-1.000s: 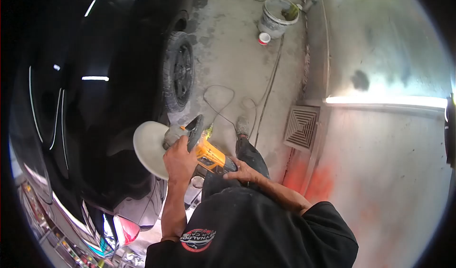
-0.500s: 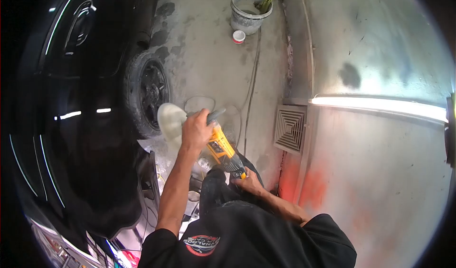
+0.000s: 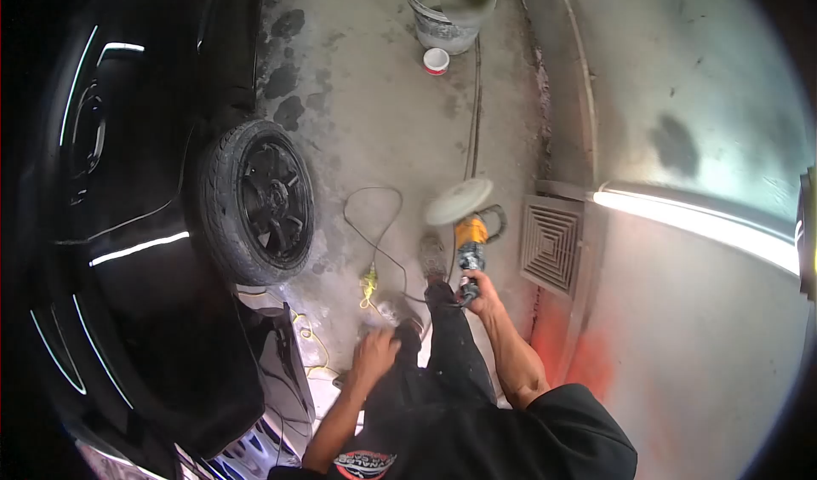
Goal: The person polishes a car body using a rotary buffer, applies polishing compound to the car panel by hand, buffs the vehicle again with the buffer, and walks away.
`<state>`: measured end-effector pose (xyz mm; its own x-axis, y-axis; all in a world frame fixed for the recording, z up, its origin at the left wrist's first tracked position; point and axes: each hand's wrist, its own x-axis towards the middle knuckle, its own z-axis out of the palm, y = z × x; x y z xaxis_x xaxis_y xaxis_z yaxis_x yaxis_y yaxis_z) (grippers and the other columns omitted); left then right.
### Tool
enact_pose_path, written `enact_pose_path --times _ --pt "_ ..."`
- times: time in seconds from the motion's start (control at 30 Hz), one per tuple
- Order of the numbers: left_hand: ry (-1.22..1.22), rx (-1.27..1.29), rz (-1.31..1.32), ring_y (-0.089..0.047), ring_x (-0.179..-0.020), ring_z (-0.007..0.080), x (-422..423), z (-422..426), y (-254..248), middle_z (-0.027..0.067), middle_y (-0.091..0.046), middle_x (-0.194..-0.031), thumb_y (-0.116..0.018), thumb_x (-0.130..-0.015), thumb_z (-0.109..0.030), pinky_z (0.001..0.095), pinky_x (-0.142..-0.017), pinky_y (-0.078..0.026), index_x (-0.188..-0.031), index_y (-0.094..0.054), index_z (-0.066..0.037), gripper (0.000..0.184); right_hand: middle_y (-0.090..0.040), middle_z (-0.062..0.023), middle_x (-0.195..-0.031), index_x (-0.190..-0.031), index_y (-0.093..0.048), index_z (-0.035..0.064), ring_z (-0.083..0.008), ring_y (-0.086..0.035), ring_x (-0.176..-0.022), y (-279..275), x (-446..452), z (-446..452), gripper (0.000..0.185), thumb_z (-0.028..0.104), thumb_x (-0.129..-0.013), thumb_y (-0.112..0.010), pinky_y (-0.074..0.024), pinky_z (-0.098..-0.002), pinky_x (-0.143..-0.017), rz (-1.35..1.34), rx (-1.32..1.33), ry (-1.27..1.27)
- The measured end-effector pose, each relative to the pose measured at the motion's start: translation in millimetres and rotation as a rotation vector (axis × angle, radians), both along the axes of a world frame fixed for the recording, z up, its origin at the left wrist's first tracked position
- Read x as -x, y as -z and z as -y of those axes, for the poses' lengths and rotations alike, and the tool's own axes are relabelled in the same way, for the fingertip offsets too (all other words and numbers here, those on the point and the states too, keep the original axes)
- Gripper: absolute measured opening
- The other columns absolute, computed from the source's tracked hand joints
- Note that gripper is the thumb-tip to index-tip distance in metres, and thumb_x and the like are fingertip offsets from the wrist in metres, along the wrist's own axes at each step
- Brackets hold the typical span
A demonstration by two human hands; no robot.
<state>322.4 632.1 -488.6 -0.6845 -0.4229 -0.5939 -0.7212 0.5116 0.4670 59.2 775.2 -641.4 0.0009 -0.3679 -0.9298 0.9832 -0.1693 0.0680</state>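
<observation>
A yellow and black polisher [image 3: 471,235] with a round pale pad [image 3: 460,202] is held in my right hand [image 3: 482,294]. The fingers wrap around its rear body, and the pad end points away from me, above the floor. A dark side handle [image 3: 494,225] curves out at its right. My left hand [image 3: 376,357] is off the tool, over the dark trousers by my left knee. Its fingers look bent and blurred, and their undersides are hidden.
At left stands a black car [image 3: 128,310] with a dark wheel [image 3: 271,195]. A cable [image 3: 400,199] and a yellow-green connector [image 3: 368,286] lie on the floor. Farther off are a bucket [image 3: 447,37] and small white tub [image 3: 436,60]. A wall with a vent [image 3: 551,243] and light tube [image 3: 698,228] runs along the right.
My left hand has let go of the polisher's front and drawn back toward my leg. My right hand has carried the polisher rightward, away from the car's wheel. The view has shifted too.
</observation>
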Motion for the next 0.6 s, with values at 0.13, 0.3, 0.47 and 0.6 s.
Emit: enact_pose_path --times 0.13,0.3,0.47,0.6 --pt "-0.004 -0.186 0.373 -0.063 -0.103 0.0446 -121.7 -56.2 51.1 0.0259 -0.066 -0.11 -0.066 -0.091 -0.031 0.0531 -0.089 -0.05 -0.118 -0.063 -0.003 0.039 -0.058 -0.005 -0.062 -0.076 -0.057 0.0106 -0.0254 -0.054 -0.053 76.5 32.5 -16.6 0.013 0.016 -0.079 -0.068 -0.0468 -0.0428 -0.052 -0.144 -0.117 0.069" --pt "-0.182 -0.202 0.344 -0.06 -0.108 0.0532 -189.3 -102.1 76.1 0.0378 -0.059 -0.12 -0.064 -0.092 -0.047 0.0556 -0.092 -0.049 -0.142 -0.046 0.0 0.07 -0.059 -0.0037 -0.063 -0.08 -0.059 0.0078 -0.0212 -0.055 -0.053 128.2 83.2 -35.4 0.012 0.017 -0.08 -0.066 -0.0472 -0.0354 -0.053 -0.065 -0.045 0.182" --pt "-0.208 -0.262 0.743 -0.058 -0.107 0.057 -99.3 -90.6 50.9 0.0428 -0.055 -0.119 -0.064 -0.09 -0.053 0.0584 -0.093 -0.048 -0.148 -0.033 0.004 0.088 -0.064 -0.0057 -0.081 -0.099 -0.063 0.0065 -0.0184 -0.061 -0.068 170.3 123.8 -40.3 0.02 0.018 -0.083 -0.067 -0.0505 -0.0313 -0.06 -0.422 -0.007 0.061" --pt "0.074 0.097 0.682 -0.053 -0.12 0.0543 -184.5 -133.9 101.5 0.0382 -0.042 -0.142 -0.06 -0.091 -0.055 0.0602 -0.101 -0.044 -0.157 -0.016 -0.005 0.094 -0.062 -0.0041 -0.076 -0.106 -0.064 0.0009 -0.0105 -0.057 -0.056 213.2 141.2 -29.5 0.024 0.021 -0.092 -0.062 -0.0466 -0.0209 -0.046 -0.327 0.112 0.207"
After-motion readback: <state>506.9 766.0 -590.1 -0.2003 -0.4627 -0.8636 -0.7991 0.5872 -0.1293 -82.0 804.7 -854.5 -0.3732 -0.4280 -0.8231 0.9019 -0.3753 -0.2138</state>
